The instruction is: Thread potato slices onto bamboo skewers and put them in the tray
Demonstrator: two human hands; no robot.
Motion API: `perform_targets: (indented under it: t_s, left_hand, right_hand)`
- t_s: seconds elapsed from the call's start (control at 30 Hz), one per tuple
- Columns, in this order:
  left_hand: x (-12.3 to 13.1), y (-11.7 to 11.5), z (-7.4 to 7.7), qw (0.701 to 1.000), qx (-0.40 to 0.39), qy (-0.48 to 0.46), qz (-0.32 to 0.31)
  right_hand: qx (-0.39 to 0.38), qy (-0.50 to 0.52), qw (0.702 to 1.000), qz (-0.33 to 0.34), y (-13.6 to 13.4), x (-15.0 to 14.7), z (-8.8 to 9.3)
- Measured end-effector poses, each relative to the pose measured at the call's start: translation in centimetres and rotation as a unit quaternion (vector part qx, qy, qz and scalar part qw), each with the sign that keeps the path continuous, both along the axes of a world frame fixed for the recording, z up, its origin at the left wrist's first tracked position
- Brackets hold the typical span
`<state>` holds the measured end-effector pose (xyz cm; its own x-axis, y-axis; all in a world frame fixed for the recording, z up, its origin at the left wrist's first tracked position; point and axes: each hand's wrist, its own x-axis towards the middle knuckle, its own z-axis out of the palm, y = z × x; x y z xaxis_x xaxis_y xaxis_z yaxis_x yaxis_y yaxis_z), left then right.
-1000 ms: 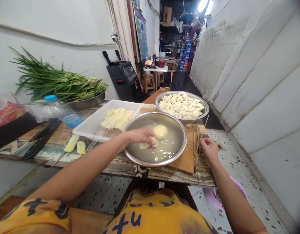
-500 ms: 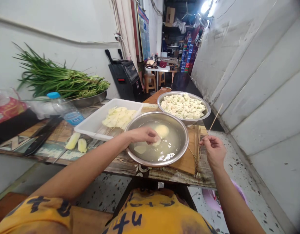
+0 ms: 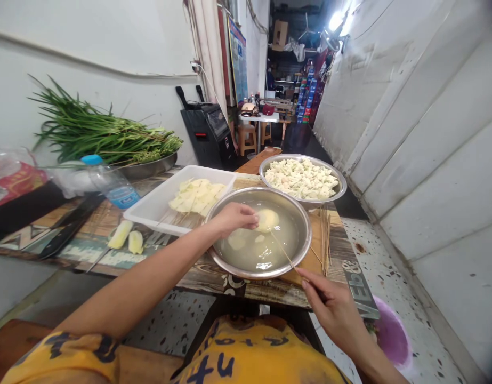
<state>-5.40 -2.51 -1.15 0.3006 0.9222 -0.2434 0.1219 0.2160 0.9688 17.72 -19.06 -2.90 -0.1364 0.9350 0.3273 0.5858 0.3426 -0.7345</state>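
The steel basin (image 3: 307, 234) in front of me holds cloudy water with pale slices and a round, peeled potato (image 3: 269, 218) in it. Above the water, my left hand (image 3: 238, 217) has its fingers pinched on a thin potato slice, mostly hidden behind them. My right hand (image 3: 336, 306), at the basin's near right rim, grips a thin bamboo skewer (image 3: 284, 252). The skewer slants over the water, its tip close to the left fingertips; whether it touches the slice I cannot tell. A white plastic tray (image 3: 150, 210) left of the basin contains skewered slices (image 3: 198, 196).
Loose skewers (image 3: 325, 242) lie on a wooden board right of the basin. Behind is a bowl of cauliflower florets (image 3: 301, 178). Leftward are a water bottle (image 3: 120, 189), a black-handled knife (image 3: 64, 237), vegetable pieces (image 3: 120, 234) and piled greens (image 3: 110, 136). A purple tub (image 3: 393, 333) stands on the floor.
My right hand has come left and down from beside the loose skewers to the basin's rim, bringing a skewer over the water. The left hand has lifted slightly with its slice.
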Motion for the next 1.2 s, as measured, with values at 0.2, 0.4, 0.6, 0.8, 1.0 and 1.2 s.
perform_targets:
  t_s: [0.2,0.4,0.6,0.8,1.0,1.2]
  left_hand:
    - [0.0,-0.2,0.2,0.999,0.006,-0.014,0.039]
    - [0.8,-1.8,1.5,0.999,0.036,0.008,0.019]
    - [1.3,-2.9,2.1,0.997,0.08,0.003,0.019]
    - [1.2,-2.9,1.8,0.992,0.123,0.019,-0.016]
    - [1.2,-2.9,1.7,0.985,0.159,0.051,-0.046]
    - [1.4,-3.2,2.2,0.988,0.148,0.019,-0.037]
  right_hand:
    - [-0.003,-0.026,1.0,0.003,0.4,-0.2,0.1]
    - [0.007,-0.038,0.999,-0.014,0.6,-0.4,0.7]
    - [-0.001,-0.035,0.999,-0.016,0.5,-0.4,1.0]
    - [-0.006,-0.03,0.999,-0.013,0.4,-0.4,1.0]
    - [-0.041,-0.011,0.999,-0.016,0.8,-0.4,0.8]
    - [-0.094,0.066,0.993,-0.021,1.4,-0.4,0.3]
